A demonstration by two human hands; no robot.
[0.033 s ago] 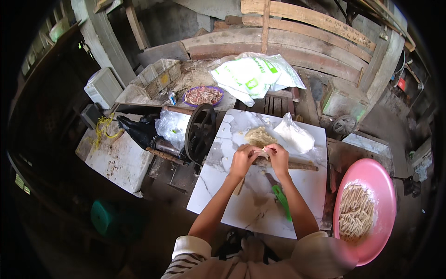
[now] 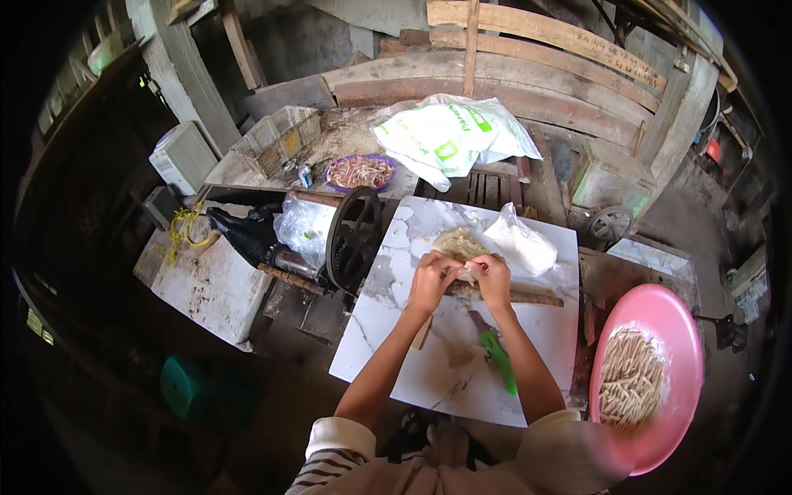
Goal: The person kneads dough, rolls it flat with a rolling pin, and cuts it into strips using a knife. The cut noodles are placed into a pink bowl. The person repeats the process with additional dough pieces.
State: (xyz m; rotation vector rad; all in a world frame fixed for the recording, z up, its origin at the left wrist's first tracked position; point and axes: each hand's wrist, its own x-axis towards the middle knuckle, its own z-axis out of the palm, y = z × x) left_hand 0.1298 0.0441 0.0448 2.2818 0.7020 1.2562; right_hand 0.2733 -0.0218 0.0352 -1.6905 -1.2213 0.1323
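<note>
My left hand [image 2: 432, 280] and my right hand [image 2: 490, 279] meet over the marble-patterned table, fingertips pinched together on a small pale piece of dough [image 2: 466, 274]. Just beyond them lies a larger yellowish lump of dough [image 2: 459, 243]. A wooden stick [image 2: 536, 298] rests crosswise under and beside my hands, partly hidden by them. Below my right hand is a knife with a green handle [image 2: 498, 363], its dark blade pointing away from me. Next to my left forearm lies a short flat strip of wood [image 2: 421, 333]. A tied plastic bag of white powder [image 2: 523, 241] sits beyond my right hand.
A pink basin [image 2: 689, 363] with floured dough sticks stands at the right. Left of the marble-patterned table [image 2: 379, 346] is a machine with a large black wheel [image 2: 353, 235]. Behind are a purple-rimmed tray [image 2: 360, 172], a crate [image 2: 285, 136] and white sacks [image 2: 454, 136].
</note>
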